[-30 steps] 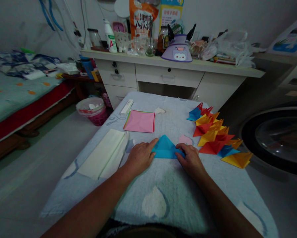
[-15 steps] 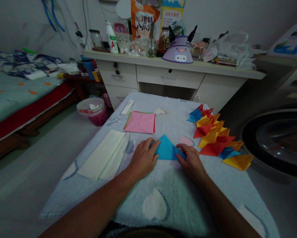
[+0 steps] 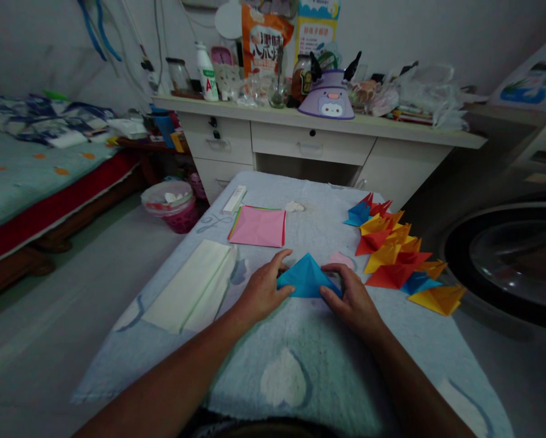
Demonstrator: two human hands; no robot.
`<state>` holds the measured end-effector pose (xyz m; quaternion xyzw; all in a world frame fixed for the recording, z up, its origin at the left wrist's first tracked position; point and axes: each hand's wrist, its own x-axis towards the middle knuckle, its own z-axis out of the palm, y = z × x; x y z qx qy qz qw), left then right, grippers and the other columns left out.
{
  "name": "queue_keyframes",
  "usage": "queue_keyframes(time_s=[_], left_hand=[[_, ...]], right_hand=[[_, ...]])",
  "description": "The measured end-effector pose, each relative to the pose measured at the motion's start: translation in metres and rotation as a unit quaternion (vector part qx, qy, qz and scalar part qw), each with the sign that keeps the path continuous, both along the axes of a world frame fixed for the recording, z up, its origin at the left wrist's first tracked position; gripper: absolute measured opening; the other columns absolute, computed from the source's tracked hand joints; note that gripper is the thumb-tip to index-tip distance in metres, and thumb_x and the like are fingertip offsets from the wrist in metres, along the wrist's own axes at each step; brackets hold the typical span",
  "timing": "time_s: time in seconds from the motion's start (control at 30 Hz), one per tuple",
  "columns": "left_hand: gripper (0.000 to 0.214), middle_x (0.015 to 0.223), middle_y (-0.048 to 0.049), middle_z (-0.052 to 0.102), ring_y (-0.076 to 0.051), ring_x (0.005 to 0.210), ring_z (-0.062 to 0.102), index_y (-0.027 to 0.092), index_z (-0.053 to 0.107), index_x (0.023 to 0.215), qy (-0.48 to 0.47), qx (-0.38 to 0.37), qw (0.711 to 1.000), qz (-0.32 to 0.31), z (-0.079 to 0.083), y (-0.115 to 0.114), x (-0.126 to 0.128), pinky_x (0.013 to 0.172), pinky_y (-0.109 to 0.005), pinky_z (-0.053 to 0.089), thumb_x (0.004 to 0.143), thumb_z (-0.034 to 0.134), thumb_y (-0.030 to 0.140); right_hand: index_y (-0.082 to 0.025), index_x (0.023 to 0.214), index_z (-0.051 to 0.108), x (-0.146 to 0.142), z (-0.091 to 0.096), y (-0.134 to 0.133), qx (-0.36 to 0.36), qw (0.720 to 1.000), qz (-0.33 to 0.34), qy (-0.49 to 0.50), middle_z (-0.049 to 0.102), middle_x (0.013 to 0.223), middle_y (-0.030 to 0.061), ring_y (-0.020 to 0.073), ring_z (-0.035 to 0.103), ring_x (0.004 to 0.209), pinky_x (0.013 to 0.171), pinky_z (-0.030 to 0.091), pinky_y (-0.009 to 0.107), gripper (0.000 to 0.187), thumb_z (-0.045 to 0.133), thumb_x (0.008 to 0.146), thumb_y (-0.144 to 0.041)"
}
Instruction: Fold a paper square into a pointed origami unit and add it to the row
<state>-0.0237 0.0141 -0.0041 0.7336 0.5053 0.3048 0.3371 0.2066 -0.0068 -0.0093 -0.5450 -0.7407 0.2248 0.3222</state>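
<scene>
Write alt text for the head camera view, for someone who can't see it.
The left hand and right hand pinch the lower corners of a folded blue paper triangle on a table covered in pale blue cloth. A pink-topped stack of paper lies beyond it, and a row of folded red, yellow and blue pieces lies to the right.

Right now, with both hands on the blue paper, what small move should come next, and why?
Probably fold one lower corner up toward the top point. The left hand and the right hand each pinch a lower corner of the blue paper triangle. Its point faces away from the person, and its base looks slightly lifted off the cloth, so a corner seems free to turn.
</scene>
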Motion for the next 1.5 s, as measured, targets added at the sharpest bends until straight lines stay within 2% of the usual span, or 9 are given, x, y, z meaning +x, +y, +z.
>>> queue_keyframes(time_s=[0.13,0.27,0.37,0.43,0.53,0.7,0.93,1.5], left_hand=[[0.066,0.097,-0.0024,0.068,-0.019,0.091,0.063,0.023,0.043,0.137,-0.006,-0.002,0.999,-0.031,0.006,-0.004,-0.001,0.086,-0.034,0.048,0.075,0.062,0.01],[0.054,0.097,-0.0026,0.067,-0.018,0.092,0.062,0.023,0.053,0.129,-0.013,0.011,0.998,-0.057,0.01,-0.007,-0.002,0.086,-0.033,0.047,0.077,0.061,0.01],[0.031,0.097,-0.0031,0.068,-0.018,0.091,0.061,0.022,0.064,0.112,-0.013,0.029,0.997,-0.076,0.014,-0.007,-0.001,0.085,-0.032,0.046,0.081,0.061,0.017],[0.014,0.089,-0.0028,0.067,-0.018,0.087,0.06,0.02,0.068,0.095,-0.011,0.038,0.995,-0.09,0.017,-0.007,-0.001,0.081,-0.031,0.045,0.086,0.059,0.024],[0.021,0.076,-0.0013,0.063,-0.016,0.078,0.058,0.018,0.067,0.081,-0.022,0.046,0.994,-0.096,0.022,-0.007,0.0,0.073,-0.027,0.043,0.091,0.054,0.031],[0.028,0.067,0.0009,0.055,-0.013,0.069,0.054,0.017,0.062,0.07,-0.033,0.034,0.995,-0.082,0.024,-0.007,0.0,0.064,-0.025,0.038,0.091,0.053,0.032],[0.029,0.066,0.0025,0.052,-0.011,0.064,0.049,0.016,0.06,0.07,-0.058,-0.008,0.994,-0.094,0.021,-0.008,-0.001,0.06,-0.023,0.034,0.091,0.051,0.034],[0.029,0.065,0.0028,0.052,-0.011,0.062,0.047,0.016,0.061,0.07,-0.059,-0.017,0.995,-0.081,0.019,-0.009,-0.001,0.058,-0.023,0.033,0.09,0.052,0.034]], right_hand=[[-0.022,0.12,0.056,-0.002,0.006,-0.001,0.018,1.0,0.012,0.01,0.064,0.114,0.0098,0.0261,0.055,0.108,0.096,0.04,0.043,0.035,0.056,0.091,-0.04],[-0.022,0.101,0.065,-0.005,0.012,0.0,0.049,0.998,0.03,0.008,0.064,0.09,0.0056,0.0225,0.057,0.092,0.086,0.042,0.039,0.019,0.054,0.093,-0.035],[-0.022,0.085,0.065,-0.008,0.015,0.0,0.058,0.998,0.034,0.022,0.061,0.082,0.004,0.0209,0.056,0.085,0.081,0.042,0.036,0.016,0.055,0.092,-0.033],[-0.023,0.08,0.063,-0.01,0.017,-0.001,0.058,0.997,0.038,0.031,0.061,0.081,0.0035,0.0205,0.055,0.084,0.08,0.041,0.036,0.016,0.056,0.091,-0.031],[-0.022,0.078,0.061,-0.012,0.019,-0.003,0.057,0.996,0.047,0.041,0.06,0.079,0.0032,0.0201,0.055,0.083,0.08,0.041,0.036,0.017,0.055,0.092,-0.03],[-0.022,0.078,0.058,-0.014,0.026,-0.006,0.04,0.996,0.059,0.055,0.059,0.079,0.0031,0.0197,0.054,0.083,0.078,0.042,0.035,0.018,0.053,0.093,-0.031],[-0.022,0.077,0.058,-0.014,0.025,-0.006,0.008,0.995,0.061,0.079,0.059,0.076,0.0016,0.0182,0.055,0.079,0.077,0.043,0.032,0.019,0.053,0.092,-0.032],[-0.022,0.075,0.058,-0.015,0.024,-0.007,-0.001,0.994,0.063,0.09,0.057,0.074,0.0008,0.0172,0.054,0.076,0.074,0.042,0.03,0.022,0.051,0.093,-0.032]])
